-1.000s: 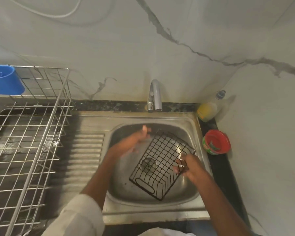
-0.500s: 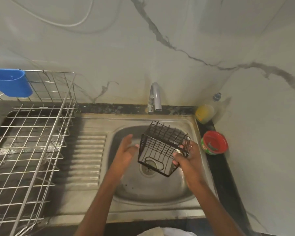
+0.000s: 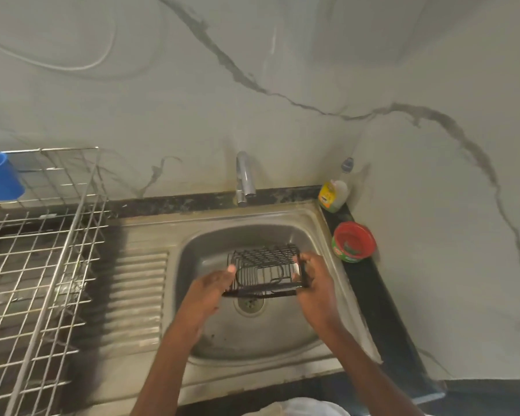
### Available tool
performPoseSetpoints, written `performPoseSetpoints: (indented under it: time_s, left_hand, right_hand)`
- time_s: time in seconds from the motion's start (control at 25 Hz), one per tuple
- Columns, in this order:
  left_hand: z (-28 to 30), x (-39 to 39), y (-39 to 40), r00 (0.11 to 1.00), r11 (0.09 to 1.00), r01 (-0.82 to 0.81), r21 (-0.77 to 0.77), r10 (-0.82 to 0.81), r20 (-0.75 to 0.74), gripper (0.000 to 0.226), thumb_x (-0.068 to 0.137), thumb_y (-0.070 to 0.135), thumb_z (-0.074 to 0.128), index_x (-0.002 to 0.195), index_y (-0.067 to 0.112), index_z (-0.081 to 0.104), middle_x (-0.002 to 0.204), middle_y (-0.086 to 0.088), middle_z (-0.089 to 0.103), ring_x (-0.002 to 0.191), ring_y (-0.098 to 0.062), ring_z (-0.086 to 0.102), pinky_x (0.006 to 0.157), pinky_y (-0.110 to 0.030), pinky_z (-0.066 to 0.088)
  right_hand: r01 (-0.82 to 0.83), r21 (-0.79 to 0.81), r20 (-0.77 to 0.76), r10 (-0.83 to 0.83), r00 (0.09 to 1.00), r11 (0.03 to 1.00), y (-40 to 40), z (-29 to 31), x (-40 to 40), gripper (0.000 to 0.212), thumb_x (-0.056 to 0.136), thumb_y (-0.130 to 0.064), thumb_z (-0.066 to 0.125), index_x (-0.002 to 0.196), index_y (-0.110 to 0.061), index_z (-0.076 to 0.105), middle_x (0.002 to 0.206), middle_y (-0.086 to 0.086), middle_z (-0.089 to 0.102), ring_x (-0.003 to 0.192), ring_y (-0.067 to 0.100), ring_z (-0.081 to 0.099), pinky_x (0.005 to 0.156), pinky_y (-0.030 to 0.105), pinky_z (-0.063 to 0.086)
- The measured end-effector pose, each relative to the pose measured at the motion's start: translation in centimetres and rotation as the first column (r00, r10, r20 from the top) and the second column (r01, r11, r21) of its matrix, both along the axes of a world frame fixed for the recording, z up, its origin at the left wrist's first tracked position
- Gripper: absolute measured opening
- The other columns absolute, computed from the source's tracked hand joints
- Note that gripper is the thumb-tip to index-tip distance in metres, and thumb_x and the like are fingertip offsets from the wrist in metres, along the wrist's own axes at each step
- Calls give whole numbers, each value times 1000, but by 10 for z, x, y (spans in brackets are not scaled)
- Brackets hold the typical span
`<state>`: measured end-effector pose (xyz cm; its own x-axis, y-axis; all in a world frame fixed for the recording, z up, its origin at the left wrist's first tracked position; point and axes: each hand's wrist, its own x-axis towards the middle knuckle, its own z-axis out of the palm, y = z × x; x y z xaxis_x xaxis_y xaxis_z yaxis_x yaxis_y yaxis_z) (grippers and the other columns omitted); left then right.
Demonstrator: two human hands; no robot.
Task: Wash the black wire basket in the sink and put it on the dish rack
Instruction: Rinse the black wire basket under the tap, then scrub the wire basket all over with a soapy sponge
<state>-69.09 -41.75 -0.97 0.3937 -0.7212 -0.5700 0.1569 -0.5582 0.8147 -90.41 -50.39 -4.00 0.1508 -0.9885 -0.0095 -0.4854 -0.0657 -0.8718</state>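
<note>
Black basket (image 3: pixel 264 270): held between both hands, above sink (image 3: pixel 315 223).
Left hand (image 3: pixel 212 291): grips left end.
Right hand (image 3: pixel 314 280): grips right end.

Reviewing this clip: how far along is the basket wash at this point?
Done: nothing I can confirm; no water shows at the tap. In hand: both the left hand and right hand hold the black wire basket over the sink. Left: any remaining washing, then setting it on the dish rack.
</note>
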Motion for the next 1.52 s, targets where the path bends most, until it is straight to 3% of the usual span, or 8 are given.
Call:
performPoseSetpoints:
  time_s: [0.36, 0.52, 0.64, 0.72, 0.8, 1.0, 1.16, 1.52]
  left_hand:
    - [-16, -43, -8, 843, 878, -478, 18, 464, -273, 58, 101, 57, 64, 112, 0, 64, 89, -12, 66, 83, -26, 65, 97, -45, 54]
    - [9, -72, -54, 698, 896, -442, -47, 311, -645, 47, 110, 47, 51, 120, 3, 63, 127, -26, 74, 115, -36, 73, 104, -47, 57]
    - [6, -79, -86, 543, 824, -567, -15, 360, -759, 23, 114, 19, 45, 133, 8, 50, 130, -28, 71, 118, -44, 71, 94, -52, 64]
    - [0, -76, -91, 577, 824, -567, -25, 375, -726, 25, 114, 16, 44, 138, 11, 47, 131, -28, 71, 120, -47, 70, 94, -55, 62]
    - [-9, -75, -90, 637, 847, -531, -36, 370, -676, 26, 113, 17, 45, 139, 13, 48, 133, -29, 70, 119, -49, 70, 96, -57, 58]
    - [-9, -79, -88, 755, 866, -492, -91, 371, -541, 22, 116, 17, 41, 135, 16, 51, 131, -26, 71, 116, -50, 71, 104, -65, 52]
    - [-2, -72, -88, 752, 863, -496, -99, 369, -546, 24, 116, 15, 40, 137, 14, 51, 126, -24, 74, 111, -47, 75, 99, -62, 56]
    - [-8, -79, -84, 745, 892, -445, -78, 321, -584, 27, 116, 19, 39, 140, 14, 50, 125, -25, 75, 109, -46, 76, 92, -58, 58]
  right_hand:
    - [356, 175, 65, -372, 926, 918, -14, -4, 10, 26, 76, 2, 48, 97, -4, 62, 100, 18, 63, 67, 12, 55, 51, 11, 41]
    - [236, 146, 9, -240, 971, 961, -12, -3, 3, 30, 79, 7, 57, 106, -7, 60, 112, 9, 52, 84, 8, 54, 64, 2, 40]
    - [-110, 220, -39, 121, 992, 969, -22, -4, -18, 46, 79, -5, 76, 119, -18, 58, 124, -1, 50, 107, 11, 56, 85, 2, 40]
    - [-226, 218, -60, 244, 968, 949, -48, -6, -54, 42, 83, -4, 74, 121, -21, 66, 123, -4, 64, 113, 10, 62, 97, 20, 49]
    - [-51, -1, -249, 49, 967, 999, -85, -9, -89, 29, 86, -3, 63, 104, -22, 74, 106, -5, 74, 101, 14, 68, 89, 29, 53]
    - [43, 11, -824, -15, 566, 999, -166, -22, -106, 20, 94, -27, 67, 111, -21, 77, 108, 3, 75, 102, 25, 69, 82, 33, 55]
    - [-9, 154, -821, 133, 555, 988, -190, -27, -92, 45, 93, -41, 68, 131, -19, 64, 130, 5, 63, 120, 27, 61, 99, 40, 50]
    - [-96, 144, -831, 173, 529, 985, -210, -35, -94, 39, 91, -32, 72, 124, -12, 67, 119, 9, 70, 106, 28, 68, 85, 36, 53]
